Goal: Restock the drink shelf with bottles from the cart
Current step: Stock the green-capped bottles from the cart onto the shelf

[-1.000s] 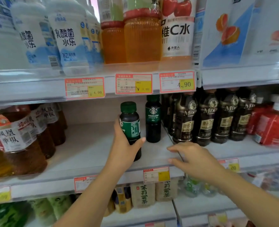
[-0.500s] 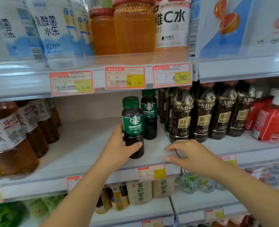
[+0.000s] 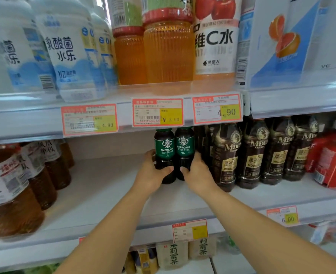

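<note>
Two small dark Americano coffee bottles with green labels stand upright side by side on the middle shelf [image 3: 103, 194]. My left hand [image 3: 151, 175] wraps the lower part of the left bottle [image 3: 164, 149]. My right hand [image 3: 197, 173] wraps the lower part of the right bottle [image 3: 184, 147]. The two bottles touch each other, and their caps are hidden behind the price strip above. The cart is out of view.
Dark MDO coffee bottles [image 3: 256, 153] stand just right of my right hand, with red bottles [image 3: 333, 163] beyond them. Brown tea bottles [image 3: 15, 194] fill the shelf's left end. Bare shelf lies between. Price tags [image 3: 157, 112] line the upper shelf edge, under large bottles.
My left hand pushed its bottle back beside the other Americano bottle. My right hand left the shelf's front edge and closed on the right bottle.
</note>
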Demonstrator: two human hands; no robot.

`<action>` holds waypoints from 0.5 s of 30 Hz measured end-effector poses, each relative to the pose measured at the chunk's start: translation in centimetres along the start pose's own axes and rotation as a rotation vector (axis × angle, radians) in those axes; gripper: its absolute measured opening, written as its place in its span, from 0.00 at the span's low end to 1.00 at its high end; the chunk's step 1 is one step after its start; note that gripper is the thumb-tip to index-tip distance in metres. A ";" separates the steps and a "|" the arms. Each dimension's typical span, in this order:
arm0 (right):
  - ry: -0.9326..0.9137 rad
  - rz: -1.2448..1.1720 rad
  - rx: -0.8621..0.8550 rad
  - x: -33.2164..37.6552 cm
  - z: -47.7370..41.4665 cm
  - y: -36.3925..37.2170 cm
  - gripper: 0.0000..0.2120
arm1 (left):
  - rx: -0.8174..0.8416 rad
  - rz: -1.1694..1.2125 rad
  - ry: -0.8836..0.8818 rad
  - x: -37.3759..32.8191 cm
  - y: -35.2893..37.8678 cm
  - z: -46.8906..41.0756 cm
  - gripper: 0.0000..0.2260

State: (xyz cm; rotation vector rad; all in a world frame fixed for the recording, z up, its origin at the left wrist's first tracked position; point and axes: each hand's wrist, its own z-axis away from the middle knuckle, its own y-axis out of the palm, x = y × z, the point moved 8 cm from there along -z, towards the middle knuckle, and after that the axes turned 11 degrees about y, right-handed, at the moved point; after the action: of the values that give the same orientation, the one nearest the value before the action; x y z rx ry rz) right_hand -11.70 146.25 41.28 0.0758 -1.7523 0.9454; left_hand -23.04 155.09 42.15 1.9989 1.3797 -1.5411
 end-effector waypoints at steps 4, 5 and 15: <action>-0.012 0.011 0.000 0.3 -1.3 0.3 0.28 | -0.008 -0.021 0.032 0.0 0.3 -1.4 0.26; -0.006 0.004 0.004 0.3 -1.6 0.4 0.28 | -0.011 -0.025 0.035 0.0 0.4 -1.7 0.26; 0.007 0.012 0.038 0.5 -0.6 0.5 0.33 | -0.036 -0.068 0.051 -0.5 0.5 -1.2 0.24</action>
State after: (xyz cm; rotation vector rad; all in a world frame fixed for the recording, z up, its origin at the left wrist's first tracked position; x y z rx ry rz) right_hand -11.69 147.18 41.46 0.0872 -1.7303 0.9867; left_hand -21.94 155.40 42.87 2.0019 1.4993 -1.4924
